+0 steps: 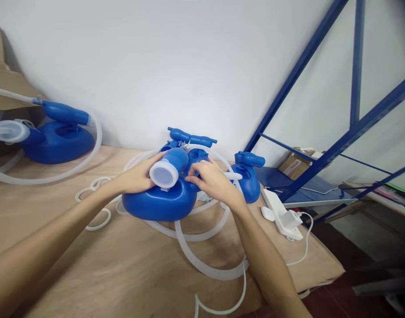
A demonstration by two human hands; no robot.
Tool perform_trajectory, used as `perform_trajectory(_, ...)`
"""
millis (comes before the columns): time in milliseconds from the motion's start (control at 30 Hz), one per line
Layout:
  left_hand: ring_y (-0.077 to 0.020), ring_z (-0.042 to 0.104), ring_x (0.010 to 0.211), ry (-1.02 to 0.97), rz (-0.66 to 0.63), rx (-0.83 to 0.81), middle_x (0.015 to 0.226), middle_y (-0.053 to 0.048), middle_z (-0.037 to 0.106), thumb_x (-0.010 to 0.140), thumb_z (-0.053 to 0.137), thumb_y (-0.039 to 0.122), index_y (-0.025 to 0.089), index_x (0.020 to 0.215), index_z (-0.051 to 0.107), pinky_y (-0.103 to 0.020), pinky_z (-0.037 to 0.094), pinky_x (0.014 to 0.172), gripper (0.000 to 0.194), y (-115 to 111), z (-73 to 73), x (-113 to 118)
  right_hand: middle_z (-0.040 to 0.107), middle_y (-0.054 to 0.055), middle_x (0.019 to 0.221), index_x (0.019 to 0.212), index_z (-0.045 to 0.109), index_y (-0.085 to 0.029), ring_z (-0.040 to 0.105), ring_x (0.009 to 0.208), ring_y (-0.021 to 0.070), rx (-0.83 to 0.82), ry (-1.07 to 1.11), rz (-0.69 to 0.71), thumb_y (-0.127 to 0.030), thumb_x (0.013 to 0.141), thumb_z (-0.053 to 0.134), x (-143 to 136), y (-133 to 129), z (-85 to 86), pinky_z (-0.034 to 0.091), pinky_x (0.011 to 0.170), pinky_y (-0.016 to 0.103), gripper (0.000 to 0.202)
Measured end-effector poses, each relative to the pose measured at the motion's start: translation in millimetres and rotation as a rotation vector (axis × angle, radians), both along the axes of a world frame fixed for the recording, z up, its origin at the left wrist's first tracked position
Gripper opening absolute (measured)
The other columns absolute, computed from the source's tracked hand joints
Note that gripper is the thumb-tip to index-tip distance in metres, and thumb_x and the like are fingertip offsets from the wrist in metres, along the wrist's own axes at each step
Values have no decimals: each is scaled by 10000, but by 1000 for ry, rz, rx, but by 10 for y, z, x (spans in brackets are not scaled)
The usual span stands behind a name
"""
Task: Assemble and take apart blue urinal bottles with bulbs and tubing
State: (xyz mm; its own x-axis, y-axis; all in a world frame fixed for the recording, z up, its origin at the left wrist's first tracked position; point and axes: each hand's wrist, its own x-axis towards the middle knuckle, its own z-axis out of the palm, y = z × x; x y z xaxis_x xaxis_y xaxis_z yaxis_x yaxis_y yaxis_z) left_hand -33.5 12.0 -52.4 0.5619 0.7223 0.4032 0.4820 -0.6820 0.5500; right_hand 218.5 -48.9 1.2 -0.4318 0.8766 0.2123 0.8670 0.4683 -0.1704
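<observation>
Bottle [159, 207] sits near the middle of the desk [53, 238], its neck tilted up toward the camera, white lid [163, 174] over the mouth. Left hand [141, 174] lies against the left side of the neck, thumb beside the lid; its other fingers are mostly hidden behind the neck, so cannot tell whether they are clamped. Right hand [211, 179] is at the bottle's right side, thumb and index finger bent close together near the body — cannot tell whether anything is pinched between them.

Clear hose [205, 269] loops around and in front of the bottle. Small rings [99, 227] lie to its left. Blue bulbs [202, 140] show behind it, near the wall.

Second bottle [250, 183] stands to the right, near a power strip [271, 201] with a white charger [290, 219] plugged in. Third bottle [60, 148] is well apart, far left — hose curving around it.
</observation>
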Motion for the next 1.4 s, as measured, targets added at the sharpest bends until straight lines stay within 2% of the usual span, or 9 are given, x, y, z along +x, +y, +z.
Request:
perform_trajectory(100, -311, 494, 1504, -42, -73, -64, 1676, -118, 466, 849, 631, 369, 175, 1641, 348, -445, 401, 1262, 863, 10, -16, 2, 766, 61, 1046, 950, 662, -198, 669, 986, 230, -1, 30, 58, -359, 1089, 568, 2, 20, -24, 433, 985, 389, 232)
perform_trajectory(233, -312, 485, 1511, -59, -65, -79, 1683, -121, 453, 853, 643, 344, 177, 1621, 376, -435, 403, 1257, 831, 8, -18, -1, 762, 79, 1073, 963, 641, -210, 679, 993, 259, 72, -19, 93, -572, 1059, 552, 134, 44, 28, 453, 852, 356, 385)
perform_trajectory(333, -323, 557, 1443, -86, -62, -80, 1617, -128, 538, 847, 651, 336, 167, 1573, 454, -454, 428, 1233, 770, 6, -20, 3, 760, 89, 1133, 1122, 623, -230, 693, 1024, 302, 17, -100, 83, -719, 930, 662, 296, 48, 92, 467, 832, 368, 527)
perform_trajectory(400, -330, 610, 1378, -99, -50, -72, 1551, -125, 606, 853, 643, 336, 166, 1525, 515, -477, 448, 1212, 705, 3, -20, 15, 762, 87, 1125, 1182, 601, -239, 702, 1000, 310, -8, -135, 48, -754, 933, 624, 371, 54, 98, 472, 828, 378, 573)
perform_trajectory(600, -361, 628, 1337, -105, 81, -42, 1488, -146, 652, 825, 621, 361, 139, 1454, 574, -532, 455, 1194, 669, -65, -8, 119, 788, 115, 1044, 1299, 607, -229, 726, 1030, 336, 126, -138, -230, -620, 1094, 373, 289, 140, -57, 455, 822, 381, 500)
perform_trajectory(733, -368, 659, 1282, -109, 145, -27, 1424, -136, 696, 801, 602, 345, 154, 1428, 596, -532, 470, 1177, 656, -140, -1, 191, 801, 140, 1044, 1069, 707, -193, 739, 995, 315, 131, -253, -383, -491, 1125, 339, 204, 204, -105, 430, 795, 358, 476)
perform_trajectory(967, -378, 642, 1294, -82, 181, -3, 1370, -146, 716, 828, 592, 389, 145, 1455, 560, -536, 473, 1146, 674, -185, -5, 220, 804, 120, 998, 1001, 723, -189, 731, 920, 275, 168, -258, -356, -438, 1146, 299, 283, 317, -182, 359, 730, 339, 512)
perform_trajectory(1233, -376, 711, 1095, -63, 272, 13, 1015, -93, 762, 784, 580, 492, 204, 1244, 609, -498, 535, 976, 543, -207, -23, 266, 765, 87, 896, 939, 684, -197, 660, 827, 243, 153, -179, -272, -429, 1152, 314, 399, 370, -205, 321, 732, 327, 487)
perform_trajectory(1400, -356, 717, 1019, -67, 292, -7, 1016, -71, 763, 772, 594, 497, 229, 1202, 555, -471, 534, 911, 509, -233, -30, 280, 726, 79, 837, 907, 666, -193, 622, 776, 239, 144, -92, -205, -429, 1138, 320, 483, 432, -271, 353, 751, 334, 479)
